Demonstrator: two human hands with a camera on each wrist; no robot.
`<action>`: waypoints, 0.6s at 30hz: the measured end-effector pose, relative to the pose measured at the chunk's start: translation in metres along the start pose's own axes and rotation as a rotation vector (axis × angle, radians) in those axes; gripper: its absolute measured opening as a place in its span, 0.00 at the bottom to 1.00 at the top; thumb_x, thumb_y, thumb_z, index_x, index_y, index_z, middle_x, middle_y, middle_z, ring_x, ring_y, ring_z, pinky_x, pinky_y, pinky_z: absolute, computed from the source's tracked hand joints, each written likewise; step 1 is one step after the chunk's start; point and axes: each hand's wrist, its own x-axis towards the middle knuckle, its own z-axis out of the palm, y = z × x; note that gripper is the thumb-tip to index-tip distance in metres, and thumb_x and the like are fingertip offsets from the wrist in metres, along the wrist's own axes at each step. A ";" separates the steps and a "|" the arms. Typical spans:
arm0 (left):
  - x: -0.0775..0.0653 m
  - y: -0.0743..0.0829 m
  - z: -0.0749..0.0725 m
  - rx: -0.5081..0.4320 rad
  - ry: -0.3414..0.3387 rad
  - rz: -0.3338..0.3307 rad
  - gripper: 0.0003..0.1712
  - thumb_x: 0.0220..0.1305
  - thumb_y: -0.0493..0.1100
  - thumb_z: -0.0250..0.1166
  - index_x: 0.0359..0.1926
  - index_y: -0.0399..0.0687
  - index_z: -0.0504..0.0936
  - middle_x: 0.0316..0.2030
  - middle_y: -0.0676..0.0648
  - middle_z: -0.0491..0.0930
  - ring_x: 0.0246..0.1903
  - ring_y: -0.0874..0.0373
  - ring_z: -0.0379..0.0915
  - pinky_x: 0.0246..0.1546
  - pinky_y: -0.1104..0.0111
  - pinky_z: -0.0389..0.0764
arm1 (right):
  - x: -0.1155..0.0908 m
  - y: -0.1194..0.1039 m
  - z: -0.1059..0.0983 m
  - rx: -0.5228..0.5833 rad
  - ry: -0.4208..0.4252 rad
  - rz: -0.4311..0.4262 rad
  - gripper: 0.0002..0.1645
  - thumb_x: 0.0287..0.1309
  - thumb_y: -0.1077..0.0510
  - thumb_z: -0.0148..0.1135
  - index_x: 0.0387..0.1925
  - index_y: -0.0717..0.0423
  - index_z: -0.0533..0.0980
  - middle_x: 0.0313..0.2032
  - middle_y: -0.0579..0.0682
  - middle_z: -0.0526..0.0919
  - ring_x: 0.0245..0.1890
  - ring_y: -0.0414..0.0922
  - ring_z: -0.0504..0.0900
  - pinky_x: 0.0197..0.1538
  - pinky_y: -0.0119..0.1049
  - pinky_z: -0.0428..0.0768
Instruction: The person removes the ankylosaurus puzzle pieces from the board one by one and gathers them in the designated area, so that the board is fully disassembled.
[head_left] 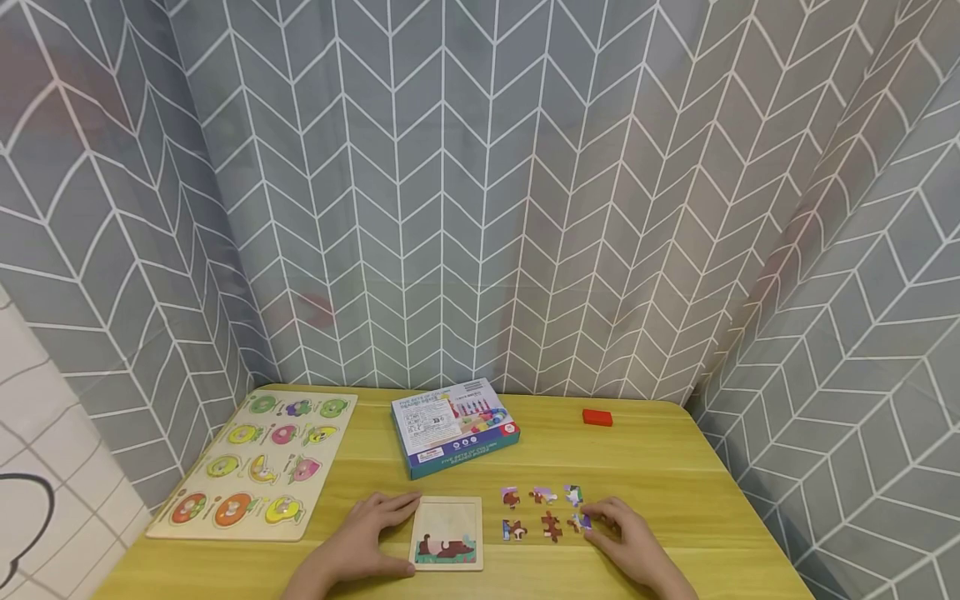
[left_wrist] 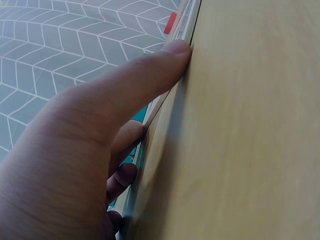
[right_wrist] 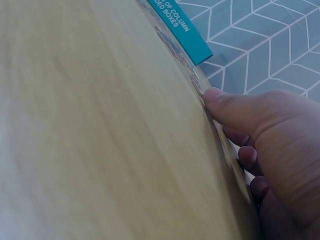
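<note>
A shallow wooden puzzle tray (head_left: 446, 568) lies flat near the table's front edge, with a brown, pink and green picture along its bottom. My left hand (head_left: 356, 537) rests at the tray's left side, thumb by the lower corner and index finger by the upper one. Several small loose jigsaw pieces lie in two rows to its right, among them a brown piece (head_left: 551, 527). At the right end of the near row, my right hand (head_left: 630, 537) holds a purple and white puzzle piece (head_left: 578, 522) between thumb and index finger. Its fingertips are small in the head view.
Behind the tray sits a boxed set (head_left: 457, 427) with a teal side. A wooden fruit board (head_left: 285, 450) covers the table's left part. One red block (head_left: 597, 417) lies at the back right. Grey patterned curtains (head_left: 480, 192) hang along the back and sides.
</note>
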 end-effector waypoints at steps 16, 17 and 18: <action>0.000 0.000 -0.001 0.001 0.004 0.029 0.56 0.53 0.74 0.76 0.77 0.54 0.74 0.75 0.54 0.72 0.53 0.65 0.63 0.56 0.57 0.69 | 0.008 -0.019 -0.001 -0.017 0.023 0.073 0.29 0.59 0.48 0.79 0.58 0.55 0.83 0.46 0.45 0.82 0.44 0.38 0.79 0.50 0.34 0.81; 0.000 0.000 -0.001 -0.001 0.006 0.029 0.56 0.52 0.74 0.77 0.77 0.54 0.74 0.75 0.54 0.72 0.53 0.65 0.63 0.56 0.57 0.69 | 0.010 -0.025 0.000 -0.030 0.030 0.070 0.29 0.59 0.48 0.79 0.58 0.56 0.83 0.45 0.45 0.82 0.44 0.40 0.80 0.50 0.35 0.82; 0.000 0.000 -0.001 -0.002 0.007 0.028 0.56 0.52 0.74 0.77 0.77 0.55 0.74 0.75 0.54 0.72 0.53 0.65 0.63 0.55 0.57 0.68 | 0.013 -0.030 0.001 -0.039 0.039 0.062 0.30 0.58 0.48 0.80 0.58 0.56 0.83 0.45 0.46 0.83 0.44 0.41 0.81 0.49 0.36 0.82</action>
